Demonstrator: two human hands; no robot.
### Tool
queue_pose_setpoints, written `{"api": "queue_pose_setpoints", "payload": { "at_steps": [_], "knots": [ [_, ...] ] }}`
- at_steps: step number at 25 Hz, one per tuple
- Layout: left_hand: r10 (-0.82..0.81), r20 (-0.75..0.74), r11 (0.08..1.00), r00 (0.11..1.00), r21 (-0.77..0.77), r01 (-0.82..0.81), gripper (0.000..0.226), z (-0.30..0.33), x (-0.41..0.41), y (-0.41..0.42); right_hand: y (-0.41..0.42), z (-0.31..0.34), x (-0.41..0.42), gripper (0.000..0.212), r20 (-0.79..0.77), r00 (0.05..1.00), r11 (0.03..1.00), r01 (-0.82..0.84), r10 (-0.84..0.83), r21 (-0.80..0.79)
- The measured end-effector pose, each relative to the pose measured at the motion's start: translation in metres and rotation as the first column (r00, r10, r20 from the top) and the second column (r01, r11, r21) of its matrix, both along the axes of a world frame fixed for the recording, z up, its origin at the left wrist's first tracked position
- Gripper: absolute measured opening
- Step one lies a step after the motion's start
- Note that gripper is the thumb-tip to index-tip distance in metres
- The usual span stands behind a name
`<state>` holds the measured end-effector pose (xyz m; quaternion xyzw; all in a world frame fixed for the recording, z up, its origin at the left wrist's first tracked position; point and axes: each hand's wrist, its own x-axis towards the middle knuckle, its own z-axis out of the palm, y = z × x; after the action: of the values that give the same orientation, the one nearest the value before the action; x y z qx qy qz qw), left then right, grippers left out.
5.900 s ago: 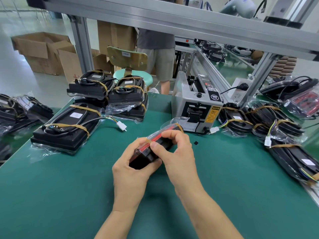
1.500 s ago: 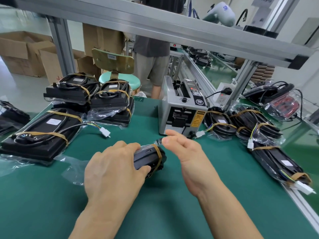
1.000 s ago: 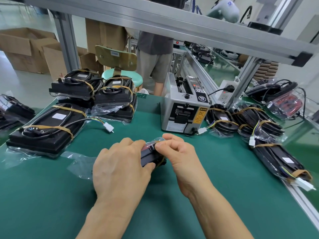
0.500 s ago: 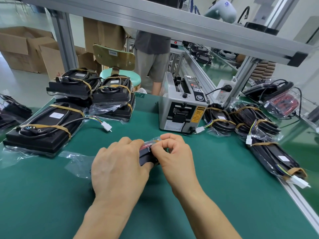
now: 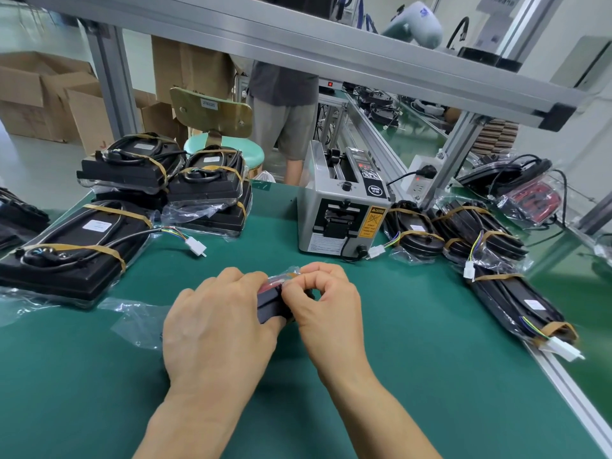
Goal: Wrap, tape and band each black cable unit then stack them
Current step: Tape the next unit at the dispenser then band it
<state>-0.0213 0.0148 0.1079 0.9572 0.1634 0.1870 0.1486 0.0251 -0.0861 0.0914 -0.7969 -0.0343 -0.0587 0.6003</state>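
A small black unit with a red face [image 5: 271, 301], wrapped in clear plastic, lies on the green mat [image 5: 414, 376] at the centre. My left hand [image 5: 218, 329] covers it from the left, fingers curled over its top. My right hand [image 5: 326, 304] pinches the plastic wrap at the unit's right end with thumb and forefinger. Most of the unit is hidden under both hands. A loose tail of clear plastic [image 5: 132, 318] trails out to the left.
A grey tape dispenser [image 5: 341, 217] stands behind my hands. Banded black units are stacked at the back left [image 5: 185, 180] and one lies flat at left [image 5: 69, 250]. More banded units lie at right [image 5: 486, 243]. A person stands beyond the bench by a stool.
My right hand came back from open above the mat onto the unit's right end and closed its fingertips on the wrap. The left hand kept its hold; the brown band is now hidden.
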Motion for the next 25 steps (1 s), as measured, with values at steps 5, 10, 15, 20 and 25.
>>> {"api": "queue_pose_setpoints", "payload": {
  "at_steps": [5,10,15,20,25],
  "knots": [
    [0.004,-0.005,1.0,1.0,-0.013,-0.004,0.03,0.002,0.0,-0.001,0.002,0.0,-0.001,0.029,-0.027,0.999,0.999,0.022,-0.021,0.04],
    [-0.01,-0.008,1.0,1.0,0.002,0.01,0.029,0.002,0.0,0.001,0.002,-0.002,0.005,0.024,-0.103,0.995,0.994,0.013,-0.002,0.11],
    [-0.011,0.003,1.0,1.0,0.018,0.011,0.031,-0.002,0.002,0.002,0.002,-0.004,0.006,0.018,-0.088,0.995,0.995,0.058,-0.051,0.08],
    [-0.03,0.044,0.999,0.999,0.022,0.029,0.031,-0.002,0.001,0.002,-0.002,-0.003,0.009,0.03,-0.181,0.983,0.973,0.047,-0.006,0.226],
    [-0.029,0.06,1.0,0.998,0.013,0.028,0.03,-0.001,0.0,0.002,-0.001,-0.004,0.004,0.032,-0.169,0.981,0.987,-0.072,0.096,0.145]
  ]
}}
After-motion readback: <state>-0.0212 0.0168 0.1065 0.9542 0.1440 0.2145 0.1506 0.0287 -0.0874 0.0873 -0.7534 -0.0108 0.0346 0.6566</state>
